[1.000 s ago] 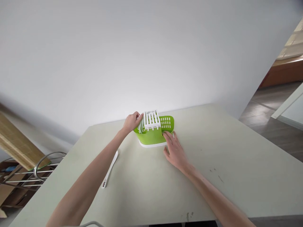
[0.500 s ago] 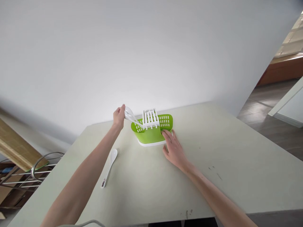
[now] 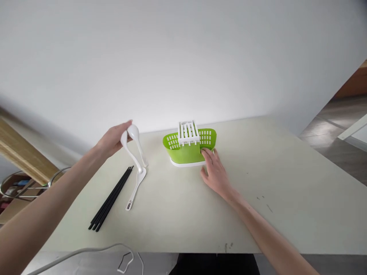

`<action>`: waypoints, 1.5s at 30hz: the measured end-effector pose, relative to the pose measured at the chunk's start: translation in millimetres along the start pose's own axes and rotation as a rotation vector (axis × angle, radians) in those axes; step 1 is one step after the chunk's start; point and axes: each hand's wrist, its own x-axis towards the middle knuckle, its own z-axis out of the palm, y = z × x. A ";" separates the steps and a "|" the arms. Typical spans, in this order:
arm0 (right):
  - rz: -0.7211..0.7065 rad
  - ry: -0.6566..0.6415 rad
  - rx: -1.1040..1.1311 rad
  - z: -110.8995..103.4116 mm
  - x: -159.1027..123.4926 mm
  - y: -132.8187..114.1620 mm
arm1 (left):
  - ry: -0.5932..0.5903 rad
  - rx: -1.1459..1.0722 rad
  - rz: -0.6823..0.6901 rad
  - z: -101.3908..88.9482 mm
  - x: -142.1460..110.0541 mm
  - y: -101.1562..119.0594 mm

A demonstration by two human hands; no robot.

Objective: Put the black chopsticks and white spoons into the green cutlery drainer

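My left hand (image 3: pixel 114 138) grips two white spoons (image 3: pixel 133 133) by their bowls, handles hanging down, left of a green cutlery basket (image 3: pixel 183 156). A third white spoon (image 3: pixel 134 193) lies on the table beneath them, bowl away from me; the held handle ends are close to its bowl. The basket has perforated walls, a white base and a white slotted rack (image 3: pixel 188 132) across its middle. My right hand (image 3: pixel 218 175) has its fingers hooked over the front rim of the right compartment, thumb outside. Black chopsticks (image 3: pixel 110 200) lie bunched below my left forearm.
The pale table (image 3: pixel 258 152) meets a white wall (image 3: pixel 183 65) at the back. A white cable (image 3: pixel 86 250) runs past the front edge at left. A metal rack (image 3: pixel 17 191) and a tan board (image 3: pixel 25 152) stand beyond the table's left side.
My left hand has moved left, away from the basket, carrying the two spoons, whose handles now point down. My right hand stays at the rim. The chopsticks have come into sight.
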 end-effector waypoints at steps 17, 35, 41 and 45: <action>0.023 -0.026 -0.027 0.6 -3.2 2.1 | -0.476 0.948 0.047 29.7 -67.0 -77.8; 0.037 -0.043 -0.021 -3.3 -3.3 1.4 | -0.403 1.208 0.044 37.9 -70.8 -115.8; 0.032 -0.049 -0.026 -4.5 -3.1 1.8 | -0.386 1.412 0.033 52.8 -89.1 -96.1; 0.025 -0.043 -0.027 -3.7 -3.6 3.4 | -0.345 1.477 0.037 61.8 -100.7 -93.1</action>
